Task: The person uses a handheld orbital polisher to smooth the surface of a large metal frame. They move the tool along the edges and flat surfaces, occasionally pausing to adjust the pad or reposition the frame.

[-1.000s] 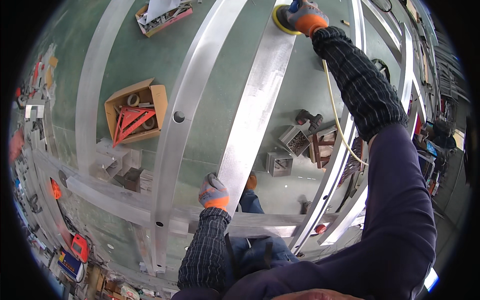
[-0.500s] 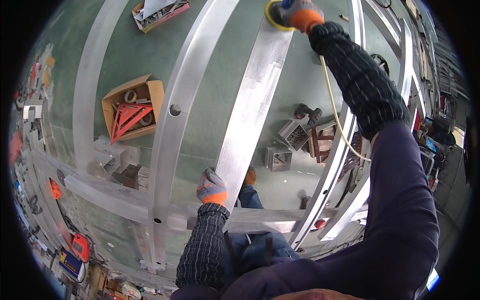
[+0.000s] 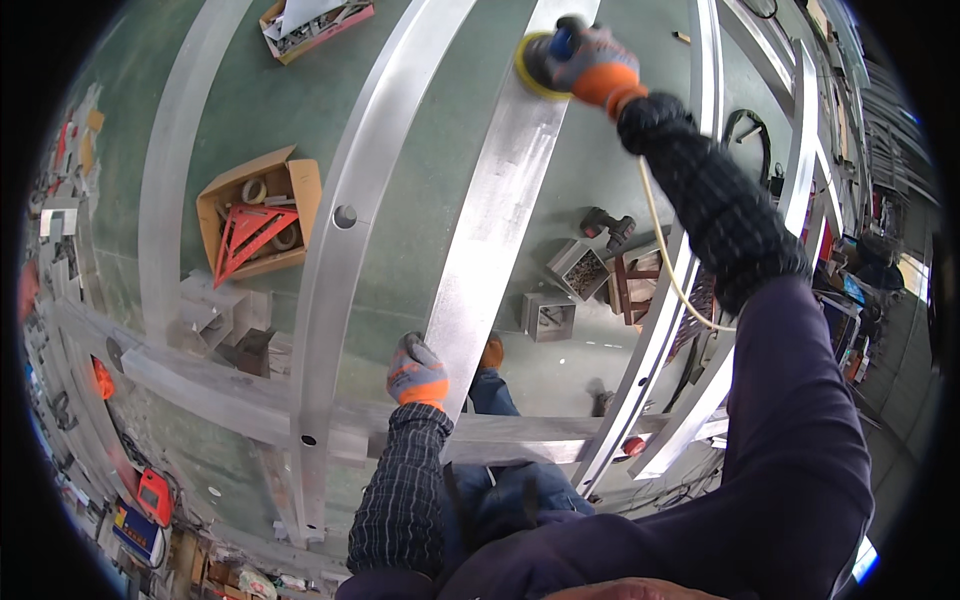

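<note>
A wide metal beam [image 3: 495, 205] runs away from me, its top face shiny with a brushed patch partway along. On its far part rests a round sander [image 3: 538, 66] with a yellow-rimmed pad. My right hand [image 3: 600, 68], in a grey and orange glove, is closed round the sander's body, slightly blurred. A pale yellow hose [image 3: 662, 235] trails from beneath my right forearm. At the beam's near end my left hand [image 3: 416, 372], gloved alike, grips the left edge; its fingertips are partly hidden.
Parallel metal beams flank this one, including a left beam [image 3: 350, 190] with a round hole, joined by a crossbar [image 3: 540, 436]. On the green floor below are a cardboard box [image 3: 258, 268] with a red square [image 3: 250, 238], a cordless drill [image 3: 608, 228] and small metal boxes [image 3: 548, 318].
My right hand has drawn the sander nearer along the beam and a little left. My left hand stays at the near end. The whole view has shifted slightly.
</note>
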`<action>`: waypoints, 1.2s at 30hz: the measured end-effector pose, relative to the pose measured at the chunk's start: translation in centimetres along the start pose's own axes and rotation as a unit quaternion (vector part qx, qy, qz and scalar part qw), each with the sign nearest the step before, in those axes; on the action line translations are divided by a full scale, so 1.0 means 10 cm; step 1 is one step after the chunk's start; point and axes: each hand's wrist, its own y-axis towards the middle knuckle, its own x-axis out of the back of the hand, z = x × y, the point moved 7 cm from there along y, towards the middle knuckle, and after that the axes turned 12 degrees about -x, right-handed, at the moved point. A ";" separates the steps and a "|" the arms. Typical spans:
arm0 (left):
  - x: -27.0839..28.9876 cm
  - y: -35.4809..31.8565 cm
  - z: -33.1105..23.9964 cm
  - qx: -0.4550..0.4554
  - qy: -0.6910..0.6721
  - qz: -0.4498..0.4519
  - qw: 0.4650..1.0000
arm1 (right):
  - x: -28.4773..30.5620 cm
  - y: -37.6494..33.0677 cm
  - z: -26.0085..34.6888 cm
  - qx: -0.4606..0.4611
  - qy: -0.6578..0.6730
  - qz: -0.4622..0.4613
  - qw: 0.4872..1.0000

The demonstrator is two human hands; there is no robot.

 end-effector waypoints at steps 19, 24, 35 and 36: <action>-0.04 -0.03 0.11 0.008 -0.012 -0.021 1.000 | 0.08 -0.89 0.13 0.067 -0.018 0.052 0.996; -0.02 -0.03 0.06 0.045 0.015 0.029 0.998 | 0.33 -0.05 -0.18 -0.049 0.084 -0.012 0.995; -0.05 0.01 0.08 0.023 0.028 0.001 0.999 | 0.04 -0.80 -0.08 0.032 -0.029 0.027 0.999; -0.07 0.06 0.05 0.024 0.022 0.003 0.999 | -0.03 -0.47 -0.24 0.010 -0.015 0.020 1.000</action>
